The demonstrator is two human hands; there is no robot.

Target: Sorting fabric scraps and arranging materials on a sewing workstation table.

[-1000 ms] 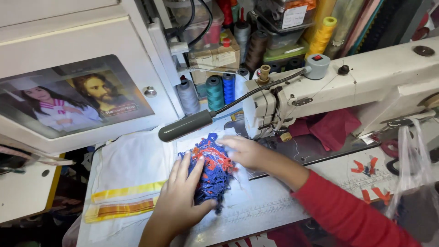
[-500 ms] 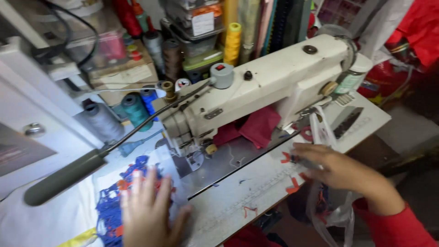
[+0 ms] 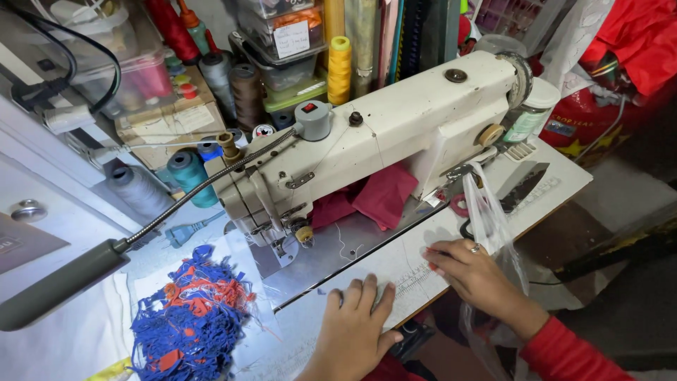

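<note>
Surroundings: cream-white industrial sewing machine (image 3: 395, 134) sits diagonally across the white work table (image 3: 557, 185), head end at left, handwheel at upper right. A grey flexible-neck lamp (image 3: 63, 282) reaches in from the lower left; its gooseneck crosses in front of the machine head. Dark red folded cloth (image 3: 374, 199) lies under the machine arm, on the steel bed plate (image 3: 331, 264). Behind the machine: yellow thread cone (image 3: 339, 69), teal thread cone (image 3: 190, 176), grey thread cone (image 3: 137, 190), brown thread cone (image 3: 247, 95), clear plastic storage boxes (image 3: 282, 42), brown cardboard box (image 3: 166, 116). A white-lidded plastic jar (image 3: 532, 113) stands next to the handwheel. A clear plastic bag (image 3: 486, 212) hangs at the table's front edge, partly screening the black scissors (image 3: 522, 197) behind it.

Work thing: tangled heap of blue and orange-red fabric trimmings and thread (image 3: 187, 314), lying on white cloth (image 3: 63, 339) at lower left, under the lamp, left of the needle area. Loose, stringy, irregular outline; blue dominates, orange strips mostly on top.

Hands: left hand (image 3: 356, 328) lies flat, palm down, fingers spread, on the table just in front of the bed plate; holds nothing; apart from the heap. Right hand (image 3: 472, 271), red sleeve, ring on one finger, rests on the table edge beside the plastic bag, fingers extended toward a small red scrap (image 3: 431, 267) at its fingertips; cannot tell whether it grips the scrap
</note>
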